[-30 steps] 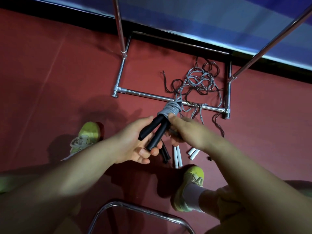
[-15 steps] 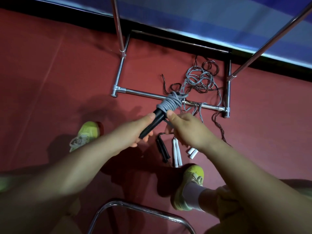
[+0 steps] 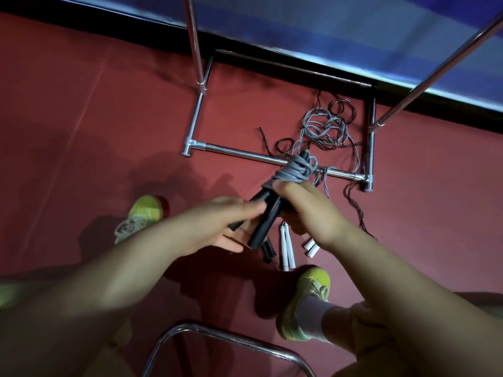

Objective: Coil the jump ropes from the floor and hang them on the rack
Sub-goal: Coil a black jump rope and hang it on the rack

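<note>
Hands meet at frame centre on one rope bundle. Right hand [image 3: 307, 206] clamps the grey coiled rope [image 3: 298, 170] just under the wrapped cord, at the necks of the two black handles [image 3: 265, 221]. Left hand [image 3: 217, 221] is blurred; fingers look mostly extended against the handles, thumb on top, grip unclear. Half a second ago only one handle showed under the left hand and the bundle sat higher and further out; now both handles point down toward 7 o'clock and the wrapped knot sits over the rack's floor bar [image 3: 245, 155]. Reads as: wrapping finished, bundle being regripped or checked, not yet hung.

Rack [image 3: 196, 50] uprights rise at 12 and 2 o'clock; the top rail is out of view. Loose ropes [image 3: 326, 126], grey and dark red, lie tangled on the floor [image 3: 81, 104] at 1 o'clock inside the rack base. White handles [image 3: 285, 248] and a spare black pair [image 3: 268, 250] lie on the floor at 6 o'clock of the hands, near the right shoe [image 3: 310, 295].

Judgement: one rope coiled, several left; next is lifting this bundle to the rack.
</note>
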### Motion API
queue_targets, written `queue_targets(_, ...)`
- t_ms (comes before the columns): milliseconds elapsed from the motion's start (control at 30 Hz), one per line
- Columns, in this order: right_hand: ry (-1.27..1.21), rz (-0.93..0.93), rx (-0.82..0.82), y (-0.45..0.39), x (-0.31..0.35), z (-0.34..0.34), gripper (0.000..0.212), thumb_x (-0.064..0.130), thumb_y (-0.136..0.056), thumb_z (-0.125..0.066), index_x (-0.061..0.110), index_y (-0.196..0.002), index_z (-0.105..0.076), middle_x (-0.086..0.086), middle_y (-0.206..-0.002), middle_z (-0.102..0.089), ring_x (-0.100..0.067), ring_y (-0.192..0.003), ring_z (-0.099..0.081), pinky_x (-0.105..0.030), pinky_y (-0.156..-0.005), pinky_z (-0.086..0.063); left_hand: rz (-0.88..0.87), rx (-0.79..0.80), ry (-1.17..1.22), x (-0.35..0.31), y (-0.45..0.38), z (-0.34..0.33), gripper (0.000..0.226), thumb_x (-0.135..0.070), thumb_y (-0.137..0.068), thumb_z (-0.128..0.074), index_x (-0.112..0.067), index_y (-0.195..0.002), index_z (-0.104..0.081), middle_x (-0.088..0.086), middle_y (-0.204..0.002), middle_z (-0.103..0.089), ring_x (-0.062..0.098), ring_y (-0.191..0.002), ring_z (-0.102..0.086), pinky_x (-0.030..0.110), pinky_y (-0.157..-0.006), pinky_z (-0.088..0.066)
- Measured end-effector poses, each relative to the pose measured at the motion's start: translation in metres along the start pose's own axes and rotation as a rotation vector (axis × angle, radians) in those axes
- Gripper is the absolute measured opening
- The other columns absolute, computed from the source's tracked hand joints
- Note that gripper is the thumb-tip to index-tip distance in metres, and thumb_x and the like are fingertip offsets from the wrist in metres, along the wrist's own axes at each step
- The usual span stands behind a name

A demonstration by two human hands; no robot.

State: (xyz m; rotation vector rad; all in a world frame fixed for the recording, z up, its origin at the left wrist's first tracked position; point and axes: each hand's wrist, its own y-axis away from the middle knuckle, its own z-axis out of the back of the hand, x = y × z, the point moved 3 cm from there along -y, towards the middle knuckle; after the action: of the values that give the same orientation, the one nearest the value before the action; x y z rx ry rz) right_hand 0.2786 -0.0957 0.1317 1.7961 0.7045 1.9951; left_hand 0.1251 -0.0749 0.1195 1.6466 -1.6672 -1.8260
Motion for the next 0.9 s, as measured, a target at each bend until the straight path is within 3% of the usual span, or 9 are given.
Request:
queue_targets(100, -0.197, 0.062, 0.032, 0.0, 0.0, 0.0, 0.042, 0.05, -0.058, -0.054, 0.011, -0.071, -0.047, 0.004, -0.047, -0.029, -0.009, -0.039, -0.022, -0.02, -0.042, -0.015, 0.093, 0.429, 0.241, 0.004, 0.001, -0.006, 0.066, -0.068, -0.072, -0.044, -0.012, -0.093, -0.074, 0.013, -0.093, -0.072, 0.025, -0.084, -0.069, 0.043, -0.082, -0.052)
queue_targets(167, -0.273, 0.112, 0.045, 0.0, 0.0, 0.001, 0.043, 0.051, -0.057, -0.052, 0.011, -0.07, -0.042, 0.006, -0.045, -0.031, -0.009, -0.038, -0.024, -0.019, -0.04, -0.019, 0.063, 0.722, 0.417, 0.007, 0.005, -0.011, 0.072, -0.068, -0.077, -0.049, -0.006, -0.11, -0.067, 0.016, -0.105, -0.069, 0.029, -0.093, -0.068, 0.042, -0.082, -0.053)
queue_targets(267, -0.296, 0.187, 0.062, 0.001, 0.003, 0.001, 0.041, 0.05, -0.061, -0.05, 0.011, -0.068, -0.04, 0.003, -0.045, -0.032, -0.009, -0.039, -0.024, -0.017, -0.04, -0.021, 0.047, 0.849, 0.552, 0.01, 0.008, -0.016, 0.073, -0.064, -0.082, -0.05, -0.001, -0.116, -0.059, 0.013, -0.091, -0.066, 0.027, -0.077, -0.069, 0.04, -0.074, -0.056)
queue_targets(400, -0.154, 0.236, 0.041, 0.002, 0.004, 0.001, 0.068, 0.059, -0.074, -0.044, -0.008, -0.069, -0.04, -0.008, -0.053, -0.025, -0.008, -0.044, -0.022, -0.02, -0.043, -0.018, 0.069, 0.699, 0.513, 0.005, 0.007, -0.014, 0.063, -0.069, -0.073, -0.055, -0.009, -0.09, -0.066, -0.001, -0.06, -0.051, 0.01, -0.043, -0.048, 0.031, -0.059, -0.054)
queue_targets(467, 0.007, 0.232, -0.007, -0.001, 0.002, 0.002, 0.071, 0.067, -0.08, -0.035, -0.003, -0.066, -0.039, 0.001, -0.051, -0.028, -0.009, -0.046, -0.023, -0.024, -0.047, -0.021, 0.105, 0.538, 0.478, 0.002, 0.007, -0.012, 0.061, -0.07, -0.074, -0.044, -0.012, -0.078, -0.065, -0.004, -0.053, -0.044, 0.007, -0.037, -0.036, 0.027, -0.052, -0.047)
queue_targets(633, 0.265, 0.158, -0.153, -0.005, -0.001, 0.004, 0.055, 0.061, -0.094, -0.026, 0.019, -0.059, -0.033, 0.01, -0.044, -0.031, -0.007, -0.042, -0.027, -0.026, -0.051, -0.023, 0.087, 0.303, 0.361, -0.005, 0.008, -0.013, 0.056, -0.066, -0.074, -0.033, -0.014, -0.076, -0.056, -0.005, -0.052, -0.038, 0.005, -0.037, -0.024, 0.024, -0.048, -0.036)
queue_targets(733, 0.324, 0.113, -0.171, -0.006, -0.001, 0.004, 0.053, 0.052, -0.098, -0.025, 0.018, -0.06, -0.037, 0.006, -0.048, -0.036, -0.006, -0.04, -0.03, -0.027, -0.05, -0.026, 0.058, 0.188, 0.22, -0.006, 0.008, -0.015, 0.057, -0.065, -0.081, -0.028, -0.014, -0.078, -0.054, -0.005, -0.054, -0.039, 0.005, -0.038, -0.021, 0.023, -0.05, -0.035)
queue_targets(900, 0.288, 0.009, -0.084, -0.01, -0.011, 0.005, 0.055, 0.052, -0.097, -0.029, 0.012, -0.065, -0.046, 0.006, -0.046, -0.042, -0.01, -0.042, -0.038, -0.031, -0.053, -0.035, 0.048, 0.025, 0.065, -0.003, 0.004, -0.015, 0.06, -0.06, -0.092, -0.02, -0.013, -0.076, -0.055, -0.002, -0.054, -0.044, 0.007, -0.038, -0.023, 0.025, -0.052, -0.037)
